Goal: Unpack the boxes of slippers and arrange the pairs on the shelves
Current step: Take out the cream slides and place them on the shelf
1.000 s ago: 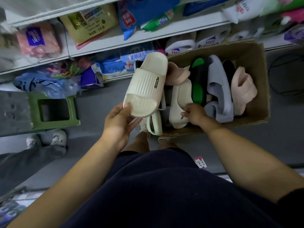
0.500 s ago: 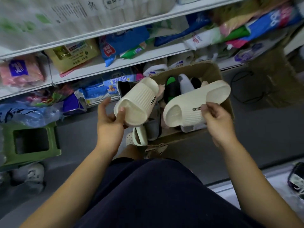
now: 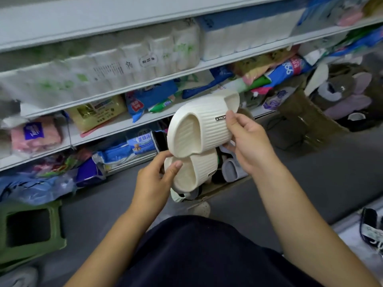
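A person is looking down at their own two hands, which are holding a pair of cream ribbed slippers in front of store shelves [image 3: 132,83]. The right hand [image 3: 249,147] is gripping the upper slipper [image 3: 204,125]: the thumb is pressing on the strap beside a small dark label and the fingers are curling under the sole. The left hand [image 3: 152,184] is gripping the lower slipper [image 3: 194,172], with the thumb lying across the rim of its toe opening. The two slippers are touching, the upper one overlapping the top of the lower one, and both open toes are facing the camera.

Just behind and below the pair, a cardboard box [image 3: 215,190] is sitting on the grey floor [image 3: 310,179], mostly hidden; a grey slipper [image 3: 232,171] is showing inside it. The shelves are carrying packs of toilet paper [image 3: 116,69] and coloured bags of goods. A green plastic stool [image 3: 31,251] is standing on the floor at lower left. At far right, blurred, more slippers [image 3: 350,96] in grey and lilac are lying in a heap.
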{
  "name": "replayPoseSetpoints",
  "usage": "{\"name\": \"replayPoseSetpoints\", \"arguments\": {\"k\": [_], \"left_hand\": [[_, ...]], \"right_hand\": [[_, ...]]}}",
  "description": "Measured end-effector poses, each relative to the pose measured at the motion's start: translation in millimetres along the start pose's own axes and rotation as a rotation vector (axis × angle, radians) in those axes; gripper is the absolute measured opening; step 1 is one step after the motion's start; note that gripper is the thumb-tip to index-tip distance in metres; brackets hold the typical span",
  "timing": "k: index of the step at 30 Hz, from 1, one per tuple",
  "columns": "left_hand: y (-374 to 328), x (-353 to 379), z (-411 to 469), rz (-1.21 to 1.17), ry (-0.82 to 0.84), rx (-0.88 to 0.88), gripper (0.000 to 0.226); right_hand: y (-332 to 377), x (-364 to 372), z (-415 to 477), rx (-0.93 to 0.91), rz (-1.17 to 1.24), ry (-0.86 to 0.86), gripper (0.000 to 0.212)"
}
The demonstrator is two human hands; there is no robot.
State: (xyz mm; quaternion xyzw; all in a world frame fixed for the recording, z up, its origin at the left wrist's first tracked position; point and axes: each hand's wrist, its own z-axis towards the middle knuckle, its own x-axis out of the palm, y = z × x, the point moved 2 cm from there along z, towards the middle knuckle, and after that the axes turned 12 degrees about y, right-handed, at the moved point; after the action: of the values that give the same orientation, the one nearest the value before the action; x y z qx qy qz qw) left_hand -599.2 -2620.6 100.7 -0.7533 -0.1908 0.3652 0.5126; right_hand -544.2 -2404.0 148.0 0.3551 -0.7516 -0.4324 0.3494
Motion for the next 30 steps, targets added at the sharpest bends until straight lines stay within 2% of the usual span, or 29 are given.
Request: {"name": "replayPoseSetpoints", "arguments": {"k": [5, 9, 11, 15, 17, 19, 22, 23, 25, 27, 30], "left_hand": [[-0.6, -30.0, -43.2, 0.085, -0.100, 0.026, 0.005], [2.5, -38.8, -65.6, -0.056, -0.126, 0.004, 0.016], [4.1, -37.1, -69.8, -0.166, -0.139, -0.025, 0.021], [1.6, -30.8, -72.4, -0.347, -0.188, -0.074, 0.025], [-2.9, -29.7, -71.6, -0.433, -0.223, -0.086, 0.024], [-9.6, -28.9, -68.2, -0.482, -0.267, -0.069, 0.022], [-26.8, -22.2, -60.6, -0.524, -0.312, -0.017, 0.019], [-35.3, -18.2, -57.9, -0.548, -0.322, 0.005, 0.018], [-53.3, -8.4, -51.9, -0.596, -0.344, 0.049, 0.017], [-75.0, 0.8, -44.3, -0.649, -0.396, 0.088, 0.017], [-116.6, 12.1, -27.8, -0.761, -0.471, 0.140, 0.018]], "right_hand": [[-7.8, 51.4, -28.8, 0.043, -0.011, 0.079, 0.023], [-17.7, 73.6, -50.9, 0.018, -0.095, 0.095, 0.021], [-25.9, 79.1, -66.5, -0.057, -0.135, 0.030, 0.023], [-44.6, 76.6, -104.5, -0.211, -0.280, -0.229, 0.038], [-58.3, 73.0, -122.0, -0.152, -0.243, -0.355, 0.047], [-70.9, 72.1, -133.1, -0.029, -0.147, -0.397, 0.066], [-73.7, 80.4, -132.6, 0.055, 0.190, -0.203, 0.108], [-71.0, 82.5, -129.1, 0.043, 0.280, -0.130, 0.110], [-59.7, 80.9, -119.0, -0.057, 0.338, -0.048, 0.091], [-39.4, 70.9, -108.7, -0.158, 0.296, -0.025, 0.077], [2.0, 41.6, -93.0, -0.276, 0.175, 0.045, 0.076]]}}
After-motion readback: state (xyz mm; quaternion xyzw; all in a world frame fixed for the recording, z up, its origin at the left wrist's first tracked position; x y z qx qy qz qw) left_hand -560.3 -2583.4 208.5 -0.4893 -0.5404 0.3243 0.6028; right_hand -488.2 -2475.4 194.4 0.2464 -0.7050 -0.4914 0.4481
